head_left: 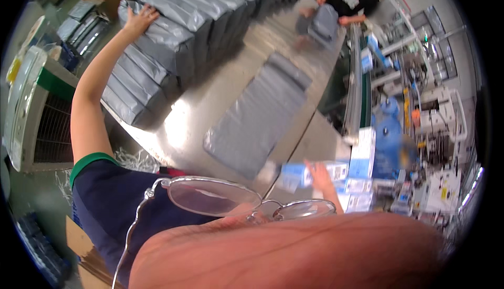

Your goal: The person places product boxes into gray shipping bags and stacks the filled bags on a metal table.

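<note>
Atop crinkled grey plastic parcels (184,19), left fingers (150,16) spread; by blue boxes (295,175), right fingers (316,171) unclear.

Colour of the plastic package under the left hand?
The plastic package is grey, seen in the head view.

Grey bags (181,24), blue-and-white boxes (362,155); navy sleeve (115,200), green trim (93,162)
</note>
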A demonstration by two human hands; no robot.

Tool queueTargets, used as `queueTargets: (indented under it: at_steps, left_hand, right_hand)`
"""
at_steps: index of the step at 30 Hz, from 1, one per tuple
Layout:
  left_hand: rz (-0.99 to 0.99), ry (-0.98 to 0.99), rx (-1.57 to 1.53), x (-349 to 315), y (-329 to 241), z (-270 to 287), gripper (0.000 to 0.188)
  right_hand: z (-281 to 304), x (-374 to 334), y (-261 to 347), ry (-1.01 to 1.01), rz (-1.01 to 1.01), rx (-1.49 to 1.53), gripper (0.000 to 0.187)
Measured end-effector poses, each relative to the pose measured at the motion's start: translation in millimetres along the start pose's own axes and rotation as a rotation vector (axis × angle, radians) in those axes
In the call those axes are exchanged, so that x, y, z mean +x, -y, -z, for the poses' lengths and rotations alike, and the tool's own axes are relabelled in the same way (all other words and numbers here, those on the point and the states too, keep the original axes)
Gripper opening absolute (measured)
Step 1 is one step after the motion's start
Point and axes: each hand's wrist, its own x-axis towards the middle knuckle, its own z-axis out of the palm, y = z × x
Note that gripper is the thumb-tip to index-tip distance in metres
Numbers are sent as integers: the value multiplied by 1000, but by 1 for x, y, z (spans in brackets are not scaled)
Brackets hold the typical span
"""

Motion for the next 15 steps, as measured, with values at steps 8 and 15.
queueTargets:
  at_steps: [8, 15]
  left_hand:
    - [-567, -323, -871, -130, -257, 90, 16]
    - [-869, -245, -806, -119, -375, 59, 20]
  right_hand:
    - [99, 4, 48, -417, -575, 1195, 88]
    - [-81, 70, 167, -623, -517, 1255, 71]
